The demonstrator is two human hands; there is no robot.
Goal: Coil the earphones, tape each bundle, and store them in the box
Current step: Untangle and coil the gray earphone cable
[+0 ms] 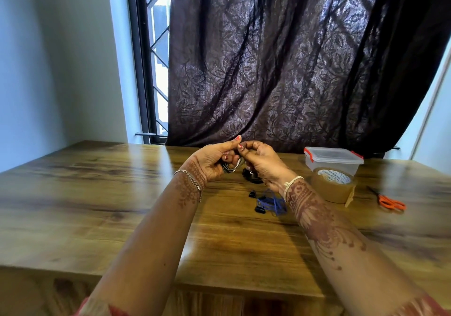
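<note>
two hands meet above a wooden table [97, 193]. left hand [212, 162] fingers curl around a grey earphone coil [231, 167]; right hand [261, 162] fingertips pinch its top. the tape roll [333, 187] sits well right of the fingers, so reaching for it may let the loops spring apart.

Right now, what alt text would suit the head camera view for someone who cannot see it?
The left hand and right hand hold a coiled earphone bundle above a wooden table. Loose blue earphones lie by the right wrist; a brown tape roll, a lidded clear box and orange scissors sit to the right.
</note>
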